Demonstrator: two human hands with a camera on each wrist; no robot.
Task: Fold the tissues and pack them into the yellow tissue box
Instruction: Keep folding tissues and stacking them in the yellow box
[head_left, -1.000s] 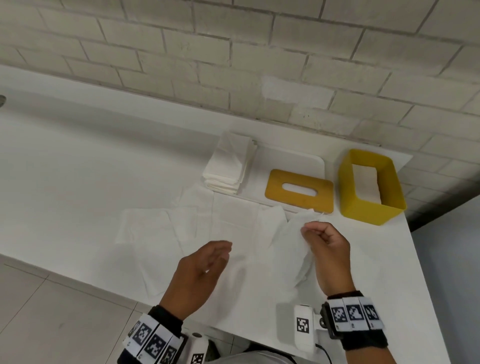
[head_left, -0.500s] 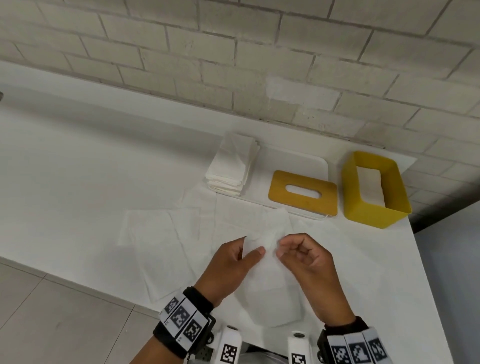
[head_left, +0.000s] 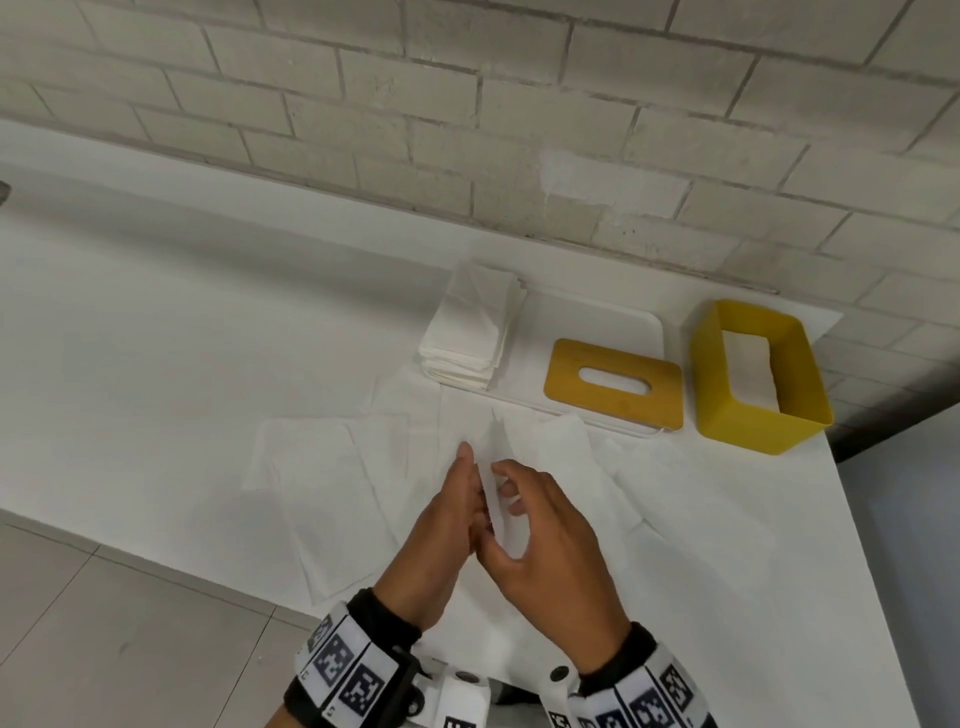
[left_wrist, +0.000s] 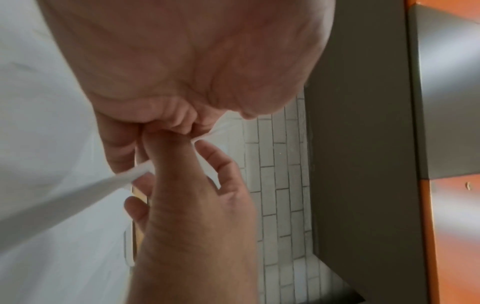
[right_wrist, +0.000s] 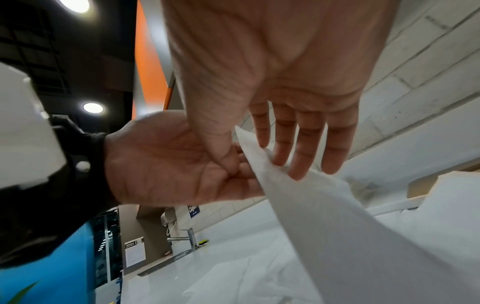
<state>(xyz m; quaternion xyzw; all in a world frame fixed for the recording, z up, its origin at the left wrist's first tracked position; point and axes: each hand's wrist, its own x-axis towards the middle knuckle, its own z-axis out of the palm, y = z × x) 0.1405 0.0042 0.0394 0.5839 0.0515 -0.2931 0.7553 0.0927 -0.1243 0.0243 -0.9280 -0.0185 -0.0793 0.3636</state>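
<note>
Both hands meet over the table's front edge and hold one white tissue (head_left: 493, 512) doubled into a narrow upright strip. My left hand (head_left: 457, 499) holds it from the left, index finger lying along the fold. My right hand (head_left: 511, 499) pinches it between thumb and fingers; the right wrist view shows this pinch (right_wrist: 249, 152) on the tissue (right_wrist: 311, 201). The yellow tissue box (head_left: 711, 374) stands open at the back right with a white tissue inside. Its yellow slotted lid (head_left: 613, 410) lies just left of it.
A stack of folded tissues (head_left: 472, 338) rests on the left end of a white tray (head_left: 602, 317) by the brick wall. Several unfolded tissues (head_left: 322, 467) lie flat on the white table around the hands. The table's right edge runs just past the box.
One second ago only my right hand held the hanging tissue. My left hand came in and took hold, and the two hands have closed together, doubling the tissue into a narrow strip.
</note>
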